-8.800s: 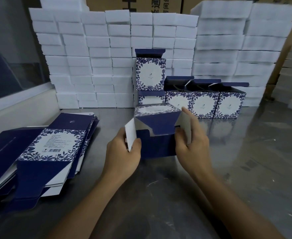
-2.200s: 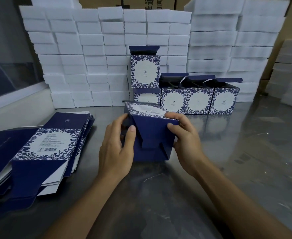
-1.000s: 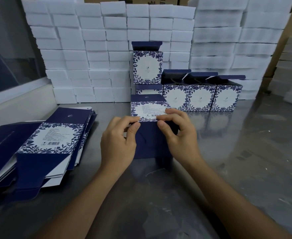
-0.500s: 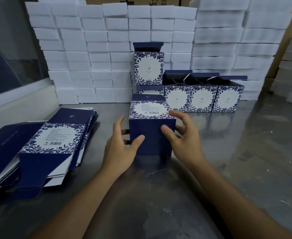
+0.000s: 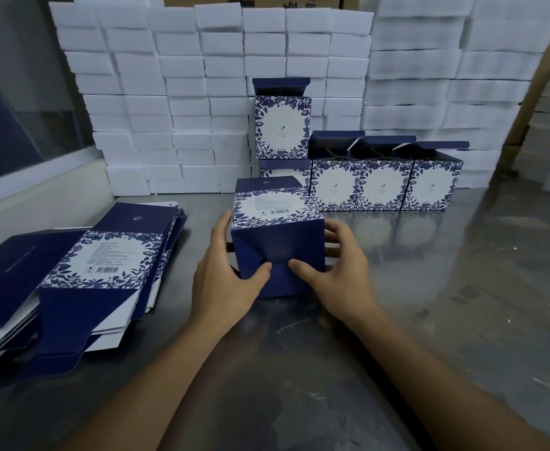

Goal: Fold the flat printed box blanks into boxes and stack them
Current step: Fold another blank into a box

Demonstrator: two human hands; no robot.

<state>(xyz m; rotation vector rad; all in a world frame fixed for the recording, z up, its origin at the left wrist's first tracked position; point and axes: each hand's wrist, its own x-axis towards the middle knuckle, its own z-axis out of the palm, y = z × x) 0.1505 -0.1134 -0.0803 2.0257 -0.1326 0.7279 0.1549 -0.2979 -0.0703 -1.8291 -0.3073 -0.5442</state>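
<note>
From the head camera, a folded cardboard box [image 5: 276, 236] stands on the steel table [image 5: 429, 304], whose surface is shiny and scratched. The box is dark blue and matte on the near face, with a white label panel and leaf print on top. The left hand [image 5: 228, 275] grips its left side and the right hand [image 5: 338, 275] grips its right side, both thumbs pressing the near face where the flaps meet. At the left lies a pile of flat blanks [image 5: 81, 281], thin and layered. Behind stand finished boxes [image 5: 381, 183] in a row with lids open, one more box [image 5: 281, 131] stacked higher. White foam blocks [image 5: 169, 92], soft-edged rectangles, fill the back.
</note>
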